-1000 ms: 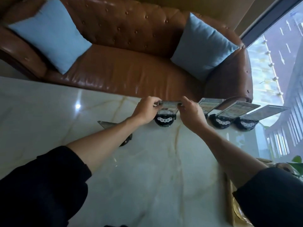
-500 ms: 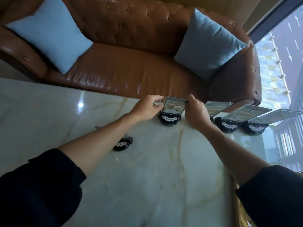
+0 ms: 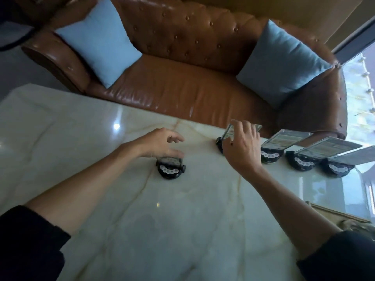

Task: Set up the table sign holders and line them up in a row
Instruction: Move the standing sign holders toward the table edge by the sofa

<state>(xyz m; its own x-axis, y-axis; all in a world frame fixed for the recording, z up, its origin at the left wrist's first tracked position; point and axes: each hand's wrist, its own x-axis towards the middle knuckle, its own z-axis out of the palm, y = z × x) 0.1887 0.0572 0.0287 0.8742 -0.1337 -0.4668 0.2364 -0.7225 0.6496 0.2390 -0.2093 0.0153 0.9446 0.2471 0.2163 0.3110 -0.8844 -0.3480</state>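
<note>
Three table sign holders point(image 3: 292, 147) stand in a row at the far right edge of the marble table point(image 3: 142, 220), each a black round base with a tilted clear panel. A fourth holder point(image 3: 229, 131) stands at the row's left end. My right hand point(image 3: 241, 147) holds its panel, fingers over the top edge and thumb at its lower left. Another holder point(image 3: 170, 169) lies apart to the left, with its panel folded down over the black base. My left hand point(image 3: 160, 145) hovers just over it, fingers loosely spread, thumb close to the folded panel.
A brown leather sofa point(image 3: 182, 92) with two light blue cushions point(image 3: 99, 39) runs along the table's far edge. A window point(image 3: 361, 98) is at the right. A gold-framed object point(image 3: 345, 218) sits at the table's near right edge.
My left hand let go of the fourth holder's panel and moved left to the folded holder. My right hand stays on the fourth holder. The camera view swung left.
</note>
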